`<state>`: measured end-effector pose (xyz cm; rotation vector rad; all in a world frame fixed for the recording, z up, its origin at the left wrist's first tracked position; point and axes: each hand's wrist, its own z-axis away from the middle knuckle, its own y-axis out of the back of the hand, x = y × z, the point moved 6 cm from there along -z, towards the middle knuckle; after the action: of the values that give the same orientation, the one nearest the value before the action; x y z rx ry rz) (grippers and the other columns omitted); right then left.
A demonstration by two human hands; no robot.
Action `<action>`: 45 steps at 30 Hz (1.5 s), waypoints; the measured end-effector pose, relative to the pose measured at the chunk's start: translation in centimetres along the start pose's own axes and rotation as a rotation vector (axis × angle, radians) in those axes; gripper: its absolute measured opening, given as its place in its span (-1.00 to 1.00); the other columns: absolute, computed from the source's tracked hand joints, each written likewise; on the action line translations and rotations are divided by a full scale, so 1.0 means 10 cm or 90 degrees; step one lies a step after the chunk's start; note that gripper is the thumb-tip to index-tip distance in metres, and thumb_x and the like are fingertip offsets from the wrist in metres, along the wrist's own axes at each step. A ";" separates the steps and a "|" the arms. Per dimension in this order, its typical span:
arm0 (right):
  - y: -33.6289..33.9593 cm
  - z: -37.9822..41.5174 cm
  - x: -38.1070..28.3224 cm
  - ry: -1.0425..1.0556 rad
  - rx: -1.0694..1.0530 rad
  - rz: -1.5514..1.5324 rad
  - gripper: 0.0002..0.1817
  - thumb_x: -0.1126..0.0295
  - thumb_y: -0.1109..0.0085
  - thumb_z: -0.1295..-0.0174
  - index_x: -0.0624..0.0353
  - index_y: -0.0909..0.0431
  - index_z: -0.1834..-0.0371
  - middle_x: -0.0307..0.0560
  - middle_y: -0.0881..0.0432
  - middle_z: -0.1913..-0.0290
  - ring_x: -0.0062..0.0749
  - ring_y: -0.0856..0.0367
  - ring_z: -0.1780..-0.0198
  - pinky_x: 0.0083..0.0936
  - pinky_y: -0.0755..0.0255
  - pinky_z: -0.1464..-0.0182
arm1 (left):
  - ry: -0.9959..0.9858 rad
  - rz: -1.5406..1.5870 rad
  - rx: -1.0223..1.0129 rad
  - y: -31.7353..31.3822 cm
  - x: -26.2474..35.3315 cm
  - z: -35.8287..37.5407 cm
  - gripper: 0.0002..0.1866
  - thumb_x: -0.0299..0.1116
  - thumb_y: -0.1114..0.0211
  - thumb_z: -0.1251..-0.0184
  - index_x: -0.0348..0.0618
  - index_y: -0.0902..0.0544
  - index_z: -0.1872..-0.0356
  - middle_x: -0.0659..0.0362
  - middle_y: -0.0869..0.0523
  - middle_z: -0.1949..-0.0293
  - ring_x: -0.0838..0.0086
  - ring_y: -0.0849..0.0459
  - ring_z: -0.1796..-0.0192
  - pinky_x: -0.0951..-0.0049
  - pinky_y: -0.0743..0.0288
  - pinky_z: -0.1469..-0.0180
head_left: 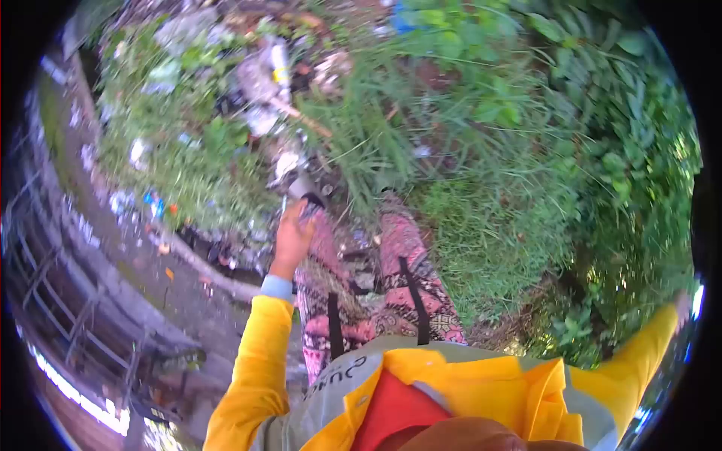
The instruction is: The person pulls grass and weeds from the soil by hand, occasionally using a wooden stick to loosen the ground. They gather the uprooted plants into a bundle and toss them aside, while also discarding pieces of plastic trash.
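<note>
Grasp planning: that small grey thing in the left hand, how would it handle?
The grey object sits at the left hand's fingertips, raised on one arm, so it is probably light. It looks cup-like and thin, so it may crush or roll if dropped. The blur prevents certainty.

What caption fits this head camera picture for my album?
Left hand holds a small object above patterned trousers, beside tall grass and scattered litter.

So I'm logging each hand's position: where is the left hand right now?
In the head view the left hand is raised left of centre, out in front of the patterned trousers, gripping a small dark object just below the heap of litter in the grass.
</note>
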<state>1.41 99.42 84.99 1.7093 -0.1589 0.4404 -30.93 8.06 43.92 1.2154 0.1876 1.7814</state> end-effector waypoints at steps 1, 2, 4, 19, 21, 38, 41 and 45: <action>-0.19 0.01 0.10 -0.015 -0.060 0.017 -0.80 0.30 -0.02 -0.06 0.20 -0.49 0.36 -0.05 -0.59 0.36 -0.29 -0.54 0.36 -0.38 -0.42 0.33 | 0.017 0.008 0.043 0.08 -0.02 -0.03 -0.60 -0.46 -0.19 -0.01 -0.29 -0.44 0.05 -0.10 -0.50 0.06 0.05 -0.46 0.00 0.28 -0.30 -0.09; -0.54 0.11 0.06 -0.013 -0.149 0.018 -0.79 0.31 -0.04 -0.05 0.20 -0.49 0.33 -0.04 -0.59 0.35 -0.27 -0.55 0.35 -0.38 -0.42 0.32 | 0.039 0.004 0.057 0.12 -0.08 -0.10 -0.59 -0.46 -0.19 0.01 -0.31 -0.44 0.06 -0.10 -0.51 0.07 0.07 -0.46 0.00 0.28 -0.29 -0.09; -1.44 0.66 -0.18 0.019 -0.402 -0.038 -0.75 0.33 -0.08 -0.01 0.21 -0.50 0.27 -0.01 -0.59 0.33 -0.25 -0.56 0.34 -0.38 -0.43 0.31 | 0.037 -0.022 0.117 0.06 -0.19 -0.22 -0.61 -0.43 -0.20 0.01 -0.29 -0.46 0.08 -0.08 -0.52 0.09 0.11 -0.45 -0.02 0.28 -0.27 -0.11; -2.05 6.95 -7.72 0.282 -0.945 -0.785 -0.81 0.35 0.13 -0.25 0.16 -0.40 0.15 -0.15 -0.56 0.32 -0.56 -0.53 0.39 -0.65 -0.40 0.41 | 0.089 0.044 0.106 0.67 -1.15 -1.17 -0.66 -0.40 -0.17 -0.02 -0.25 -0.48 0.12 -0.09 -0.54 0.16 0.06 -0.49 0.08 0.26 -0.36 0.00; -2.82 7.00 -8.37 0.232 -0.939 -0.839 -0.76 0.36 0.16 -0.26 0.17 -0.35 0.06 -0.11 -0.55 0.22 -0.51 -0.54 0.27 -0.62 -0.41 0.32 | 0.049 0.067 0.165 0.66 -1.27 -1.44 -0.69 -0.42 -0.16 -0.02 -0.25 -0.50 0.15 -0.08 -0.55 0.18 0.07 -0.49 0.08 0.27 -0.34 -0.02; -6.09 7.60 -9.44 0.439 -0.843 -0.368 -0.76 0.31 -0.09 -0.07 0.33 -0.48 0.41 -0.08 -0.48 0.52 -0.43 -0.42 0.48 -0.51 -0.32 0.41 | 0.280 0.073 -0.061 -1.87 -2.27 -2.64 -0.60 -0.37 -0.10 -0.04 -0.38 -0.37 0.08 -0.14 -0.55 0.17 0.09 -0.53 0.09 0.28 -0.40 0.02; -5.79 7.73 -9.45 0.229 -0.997 -0.522 -0.81 0.40 0.07 -0.15 0.19 -0.37 0.59 -0.19 -0.36 0.64 -0.53 -0.28 0.63 -0.60 -0.19 0.58 | 0.380 0.111 -0.117 -1.79 -2.27 -2.69 -0.53 -0.25 -0.13 -0.08 -0.42 -0.37 0.06 -0.17 -0.55 0.17 0.07 -0.53 0.09 0.27 -0.39 0.01; -5.44 7.77 -9.53 0.116 -1.099 -0.568 -0.78 0.35 0.19 -0.24 0.12 -0.23 0.57 -0.29 -0.22 0.69 -0.61 -0.08 0.75 -0.65 0.03 0.70 | 0.471 0.306 -0.116 -2.03 -2.27 -2.88 -0.51 -0.16 -0.09 -0.14 -0.48 -0.39 0.12 -0.18 -0.54 0.15 0.02 -0.52 0.07 0.23 -0.37 -0.01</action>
<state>-51.44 21.01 -10.54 -0.0672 0.3050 -0.2508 -39.89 12.17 3.16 0.4391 0.1545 2.5531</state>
